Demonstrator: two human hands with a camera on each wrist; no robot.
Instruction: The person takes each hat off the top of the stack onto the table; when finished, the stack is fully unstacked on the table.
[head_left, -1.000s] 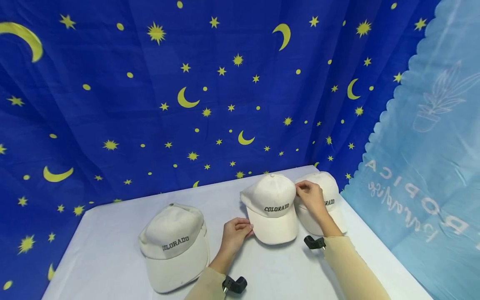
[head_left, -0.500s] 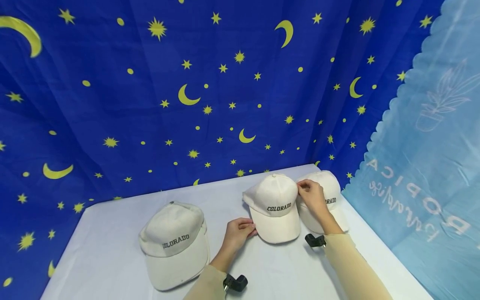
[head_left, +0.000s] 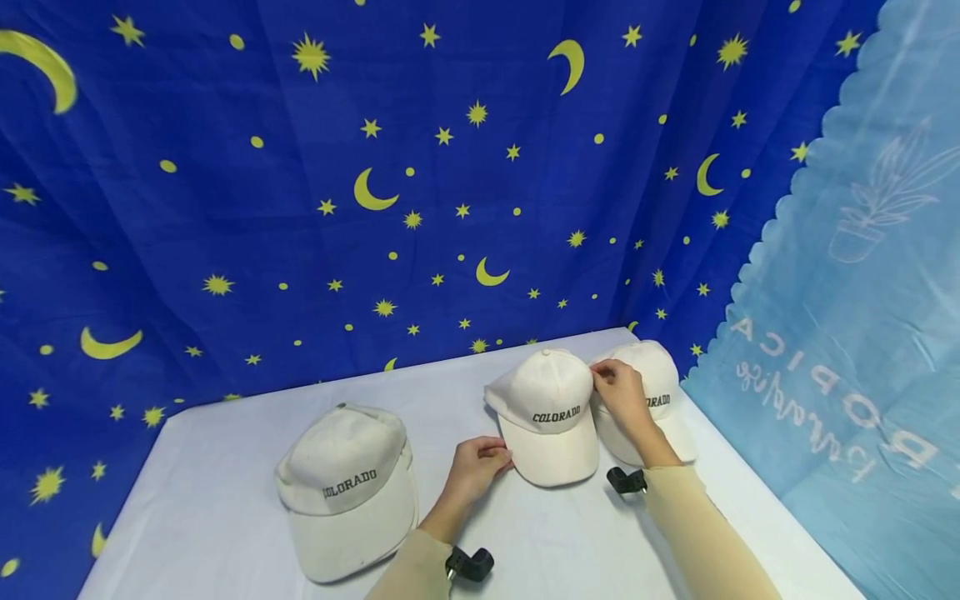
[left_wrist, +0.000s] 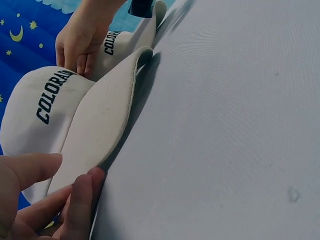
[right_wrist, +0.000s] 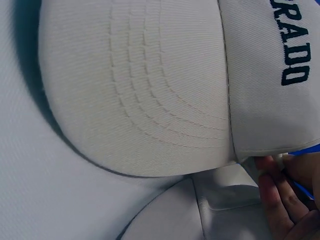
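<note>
Three off-white baseball caps with COLORADO lettering lie on the table, brims toward me. Both hands are at the middle cap [head_left: 557,392]. My left hand [head_left: 474,471] holds the left edge of its brim; in the left wrist view the thumb [left_wrist: 42,167] is above and the fingertips [left_wrist: 95,182] are at the brim's edge. My right hand [head_left: 624,400] pinches the right side of its crown, low by the edge, as the right wrist view shows. That hand partly covers the right cap [head_left: 660,375] behind it. The left cap [head_left: 348,475] sits apart, its crown slightly dented.
A white cloth covers the table [head_left: 225,442]. Behind it hangs a blue curtain [head_left: 300,250] with yellow moons and stars. A light blue printed curtain [head_left: 847,333] borders the right side. The middle and right caps stand close together.
The middle cap and my left hand have shifted very slightly right since one second ago. Both hands keep their hold, and the other caps stay where they were.
</note>
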